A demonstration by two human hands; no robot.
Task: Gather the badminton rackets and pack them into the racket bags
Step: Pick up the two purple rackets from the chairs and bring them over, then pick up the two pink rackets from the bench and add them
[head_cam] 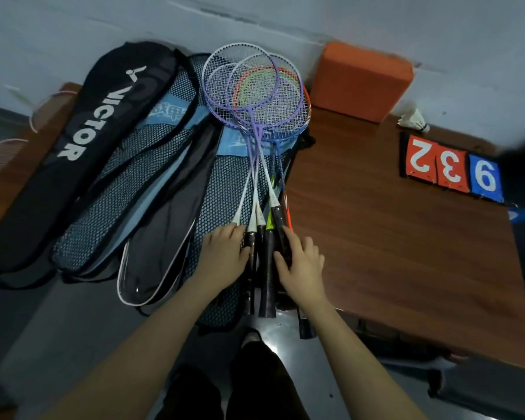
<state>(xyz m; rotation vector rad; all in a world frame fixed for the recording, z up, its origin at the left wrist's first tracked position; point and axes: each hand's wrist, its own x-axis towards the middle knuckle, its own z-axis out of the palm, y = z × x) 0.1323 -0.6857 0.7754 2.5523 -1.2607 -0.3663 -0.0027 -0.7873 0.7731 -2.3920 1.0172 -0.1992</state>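
Note:
Several badminton rackets [255, 95] lie stacked, purple, white, orange and yellow-green heads far from me, black handles [267, 268] toward me. They rest on a blue mesh racket bag [225, 183]. My left hand [223, 257] presses flat against the handles from the left. From the right, my right hand [300, 262] touches them with spread fingers. More bags lie to the left: a black bag marked VICTOR [82, 140], another blue mesh bag [128, 183] and a dark bag with white trim [161, 253].
The bags and rackets lie on a brown wooden table [391, 237]. An orange block [361, 80] leans at the wall, a shuttlecock [414, 119] beside it. A flip scoreboard [452, 171] shows 2, 3, 9. More racket heads [12, 140] show at far left.

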